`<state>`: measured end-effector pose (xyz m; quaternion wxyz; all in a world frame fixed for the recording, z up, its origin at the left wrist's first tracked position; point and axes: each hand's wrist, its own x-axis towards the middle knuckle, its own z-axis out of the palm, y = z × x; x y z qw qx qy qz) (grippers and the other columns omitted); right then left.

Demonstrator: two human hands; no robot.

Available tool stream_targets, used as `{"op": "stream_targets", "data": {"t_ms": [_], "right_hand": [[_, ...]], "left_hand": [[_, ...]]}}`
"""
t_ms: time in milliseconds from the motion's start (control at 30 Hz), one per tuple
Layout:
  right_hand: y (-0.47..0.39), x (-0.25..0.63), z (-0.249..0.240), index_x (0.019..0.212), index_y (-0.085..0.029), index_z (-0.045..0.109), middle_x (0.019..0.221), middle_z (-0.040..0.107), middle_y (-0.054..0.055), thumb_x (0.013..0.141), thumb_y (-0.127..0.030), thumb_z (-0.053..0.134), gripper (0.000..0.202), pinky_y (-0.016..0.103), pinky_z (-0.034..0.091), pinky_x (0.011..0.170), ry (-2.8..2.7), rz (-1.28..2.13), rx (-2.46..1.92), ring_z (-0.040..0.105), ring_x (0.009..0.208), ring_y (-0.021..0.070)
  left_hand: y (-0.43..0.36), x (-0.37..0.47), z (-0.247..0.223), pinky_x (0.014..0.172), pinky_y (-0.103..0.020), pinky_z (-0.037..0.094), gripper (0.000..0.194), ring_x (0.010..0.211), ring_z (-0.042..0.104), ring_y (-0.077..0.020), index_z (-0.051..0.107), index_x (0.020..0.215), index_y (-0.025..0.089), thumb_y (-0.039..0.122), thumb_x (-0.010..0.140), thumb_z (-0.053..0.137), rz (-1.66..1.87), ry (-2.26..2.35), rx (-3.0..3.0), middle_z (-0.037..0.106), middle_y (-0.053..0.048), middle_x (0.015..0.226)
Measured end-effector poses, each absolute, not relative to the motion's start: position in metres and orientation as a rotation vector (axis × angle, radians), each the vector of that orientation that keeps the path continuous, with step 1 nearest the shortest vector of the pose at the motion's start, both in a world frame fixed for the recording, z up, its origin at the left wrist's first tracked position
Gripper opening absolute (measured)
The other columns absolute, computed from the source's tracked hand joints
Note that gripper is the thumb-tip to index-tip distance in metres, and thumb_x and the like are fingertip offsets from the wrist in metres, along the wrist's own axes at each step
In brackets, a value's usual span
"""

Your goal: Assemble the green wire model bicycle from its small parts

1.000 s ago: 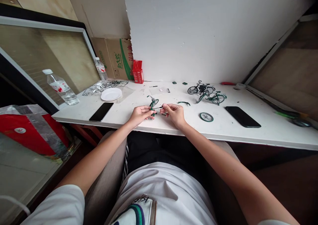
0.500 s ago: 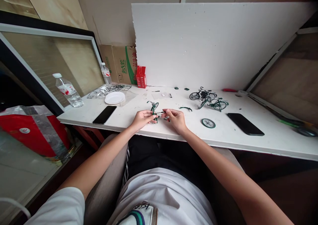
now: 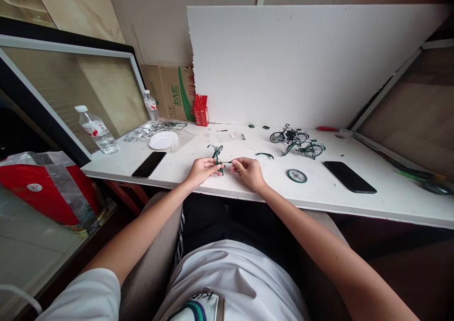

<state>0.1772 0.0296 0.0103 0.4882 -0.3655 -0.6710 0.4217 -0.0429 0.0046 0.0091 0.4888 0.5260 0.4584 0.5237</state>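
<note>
On the white table (image 3: 283, 195) across mid-frame, the left hand (image 3: 200, 171) pinches a partly built green model bicycle (image 3: 217, 156) near centre; a loose hold could let it twist. A loose wheel (image 3: 297, 176) lies right of centre. The right hand (image 3: 251, 173) grasps a thin dark rod (image 3: 226, 162), which might slip if pushed askew.

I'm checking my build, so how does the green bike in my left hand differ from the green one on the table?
The held bike shows one wheel; the standing bike shows two. The held bike is gripped in your left hand, while the standing bike rests untouched on the table. Both have green frames.
</note>
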Motion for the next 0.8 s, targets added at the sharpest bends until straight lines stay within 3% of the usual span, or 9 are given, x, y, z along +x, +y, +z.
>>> {"op": "stream_targets", "data": {"t_ms": [233, 400, 500, 800], "right_hand": [[0.0334, 0.1764, 0.0057, 0.105, -0.018, 0.081, 0.092, 0.081, 0.01, 0.088, -0.063, 0.079, 0.048, 0.034, 0.057, 0.068, -1.606, 1.025, -0.814, 0.075, 0.086, 0.0257], [0.0344, 0.1776, 0.0057, 0.113, -0.018, 0.082, 0.078, 0.071, 0.004, 0.101, -0.067, 0.06, 0.054, 0.032, 0.052, 0.063, -1.713, 0.911, -0.84, 0.061, 0.063, 0.0166], [0.0343, 0.1781, 0.0069, 0.108, -0.018, 0.083, 0.073, 0.067, 0.003, 0.104, -0.067, 0.054, 0.057, 0.032, 0.052, 0.07, -1.777, 0.803, -0.855, 0.061, 0.067, 0.0173], [0.0308, 0.1749, 0.0075, 0.115, -0.018, 0.083, 0.093, 0.081, 0.01, 0.095, -0.061, 0.072, 0.049, 0.034, 0.06, 0.074, -1.658, 0.851, -0.845, 0.074, 0.079, 0.022]], "left_hand": [[0.0064, -0.0437, 0.006, 0.056, -0.028, 0.043, 0.062, 0.058, 0.072, -0.0159, 0.07, 0.109, 0.011, 0.054, 0.071, 0.094, 1.285, 1.13, 1.316, 0.082, -0.021, 0.112], [0.0059, -0.042, 0.007, 0.057, -0.028, 0.046, 0.064, 0.056, 0.069, -0.0137, 0.069, 0.11, 0.011, 0.055, 0.071, 0.093, 1.314, 1.113, 1.307, 0.082, -0.022, 0.115], [0.0045, -0.0417, 0.0087, 0.057, -0.029, 0.048, 0.063, 0.057, 0.07, -0.0138, 0.071, 0.11, 0.01, 0.055, 0.071, 0.093, 1.297, 1.096, 1.328, 0.082, -0.021, 0.114], [0.0039, -0.0424, 0.008, 0.062, -0.033, 0.057, 0.063, 0.057, 0.069, -0.0139, 0.073, 0.109, 0.009, 0.053, 0.069, 0.095, 1.281, 1.064, 1.361, 0.082, -0.022, 0.112]]}}
